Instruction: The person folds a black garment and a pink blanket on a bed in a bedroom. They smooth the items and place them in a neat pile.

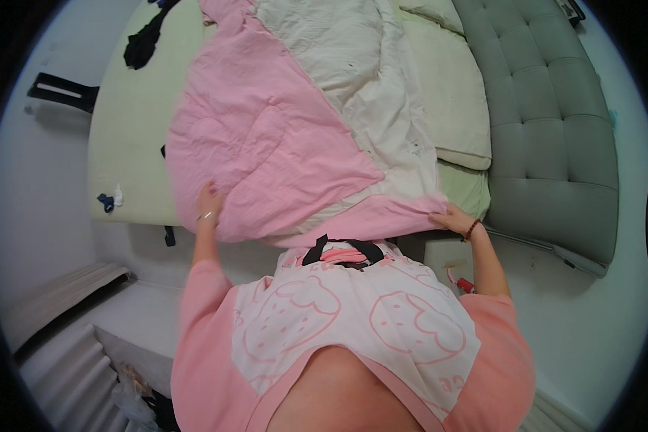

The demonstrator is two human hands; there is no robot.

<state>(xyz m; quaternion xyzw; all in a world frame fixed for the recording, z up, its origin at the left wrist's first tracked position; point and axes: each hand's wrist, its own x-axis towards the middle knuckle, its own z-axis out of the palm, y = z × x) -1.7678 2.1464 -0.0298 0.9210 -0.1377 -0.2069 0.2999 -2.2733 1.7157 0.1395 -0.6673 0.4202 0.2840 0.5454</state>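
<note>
A pink and white quilt (259,124) lies across a bed with a pale green sheet (132,124), part of it folded so both colours show. My left hand (210,201) rests on the pink side near the bed's front edge; whether its fingers grip the cloth cannot be told. At the front right, my right hand (452,218) pinches the quilt's pink edge between thumb and fingers. Pale pillows (451,102) lie to the right, beside the headboard.
A grey tufted headboard (551,140) borders the bed on the right. Black cloth (143,46) and small dark and white items (106,202) lie on the sheet. A black bracket-like part (62,90) juts from the bed's left end. A red object (465,285) sits at lower right.
</note>
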